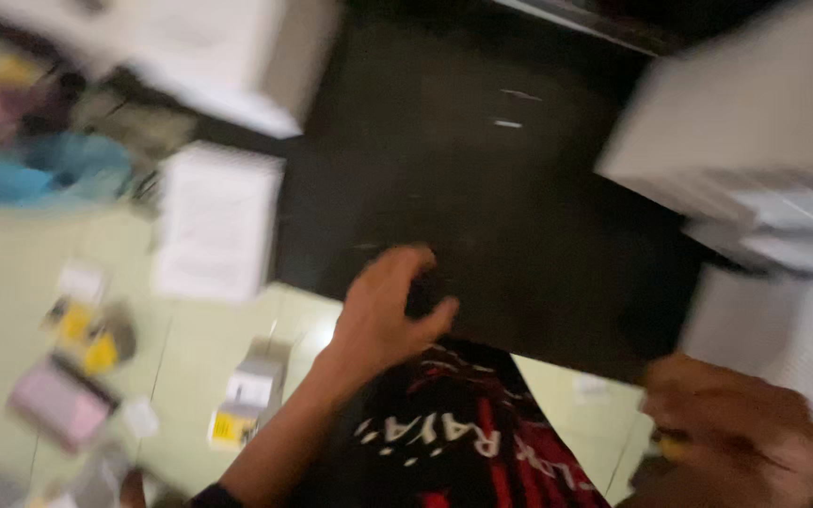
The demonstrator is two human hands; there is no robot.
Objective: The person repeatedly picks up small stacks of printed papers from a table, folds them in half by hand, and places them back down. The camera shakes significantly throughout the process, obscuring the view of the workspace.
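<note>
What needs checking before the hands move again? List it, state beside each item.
1. Left hand on the black sheet: ok, fingers curled at its near edge; the grip itself is blurred.
2. Right hand contents: cannot tell, too blurred; a small yellow bit shows at it.
3. White paper stacks beside the sheet: ok, lying apart from both hands.
4. Small yellow and white packets on the pale floor: ok, left of the left forearm, not touching it.
5. Black and red printed cloth under the sheet's near edge: ok, it lies between the two hands.
6. Picture sharpness: not ok, the whole view is smeared.
</note>
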